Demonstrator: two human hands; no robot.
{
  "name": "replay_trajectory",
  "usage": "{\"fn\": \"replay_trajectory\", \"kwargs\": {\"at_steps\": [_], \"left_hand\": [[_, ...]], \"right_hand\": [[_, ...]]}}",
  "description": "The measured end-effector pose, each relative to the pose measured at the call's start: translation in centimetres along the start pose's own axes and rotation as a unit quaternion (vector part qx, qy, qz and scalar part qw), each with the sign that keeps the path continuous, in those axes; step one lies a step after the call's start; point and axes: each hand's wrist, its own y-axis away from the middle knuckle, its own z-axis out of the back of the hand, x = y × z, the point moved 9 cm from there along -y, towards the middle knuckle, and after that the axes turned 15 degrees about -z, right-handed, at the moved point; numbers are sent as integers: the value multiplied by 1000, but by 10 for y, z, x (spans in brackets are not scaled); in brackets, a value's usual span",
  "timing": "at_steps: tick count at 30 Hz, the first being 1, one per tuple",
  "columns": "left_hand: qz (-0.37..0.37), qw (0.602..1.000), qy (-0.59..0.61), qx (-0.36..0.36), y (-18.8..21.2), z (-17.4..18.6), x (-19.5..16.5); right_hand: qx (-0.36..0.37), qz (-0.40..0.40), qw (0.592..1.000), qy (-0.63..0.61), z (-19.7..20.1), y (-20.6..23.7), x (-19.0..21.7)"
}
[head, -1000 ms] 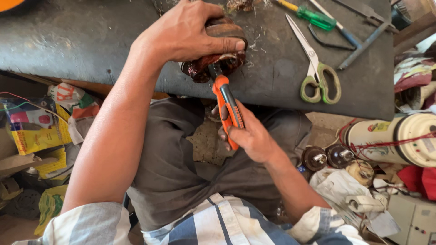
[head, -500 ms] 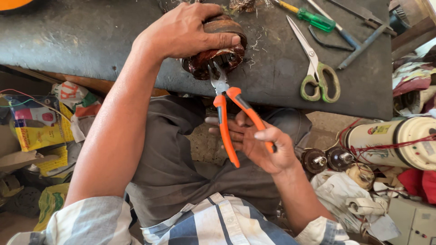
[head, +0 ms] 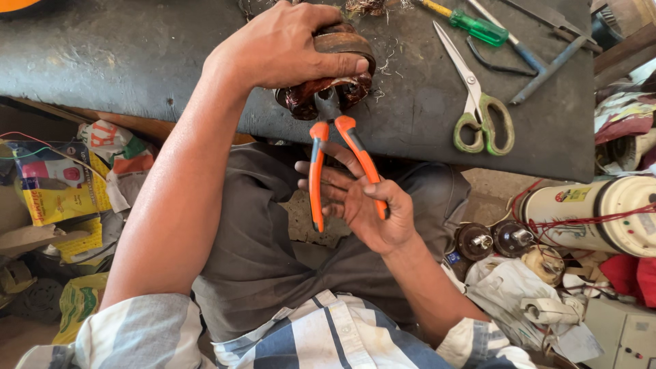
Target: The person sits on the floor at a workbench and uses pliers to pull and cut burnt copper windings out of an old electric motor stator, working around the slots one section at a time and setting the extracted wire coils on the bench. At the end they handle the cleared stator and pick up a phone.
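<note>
Repair workshop, worn workbench (head: 102,61), scissors (head: 478,109), screwdriver (head: 471,24), motor parts (head: 495,239)

A round motor winding (head: 329,75), dark rusty core with reddish copper coils, sits at the near edge of the black bench. Orange-handled pliers (head: 339,160) bite into its coils, handles spread apart, pointing down

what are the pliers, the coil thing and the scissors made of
Pliers: dark metal head, orange grips that look like matte plastic or rubber. Coil: glossy reddish-brown windings, likely varnished copper wire, under a dull rusty metal core. Scissors: bright steel blades, green handles, probably plastic.
</note>
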Motion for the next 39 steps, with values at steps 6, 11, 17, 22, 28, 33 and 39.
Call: {"fn": "replay_trajectory", "kwargs": {"at_steps": [6,11,17,22,28,33,39], "left_hand": [[-1,1000,4,28,0,-2,-2],[14,999,-3,38,0,-6,3],[-17,1000,-1,13,0,-3,4],[5,999,5,33,-2,-5,5],[50,996,40,56,0,-2,-2],[54,998,18,34,8,5,-6],[-1,997,54,-56,4,19,-6]], "right_hand": [[-19,29,998,-49,7,-1,1],[10,-10,996,-83,-2,-1,-2],[20,-25,990,-136,2,-1,-6],[26,-17,980,-195,10,0,-16],[18,-31,991,-127,14,8,-5],[-115,-143,976,114,33,21,14],[-191,-37,670,716,9,24,71]]}}
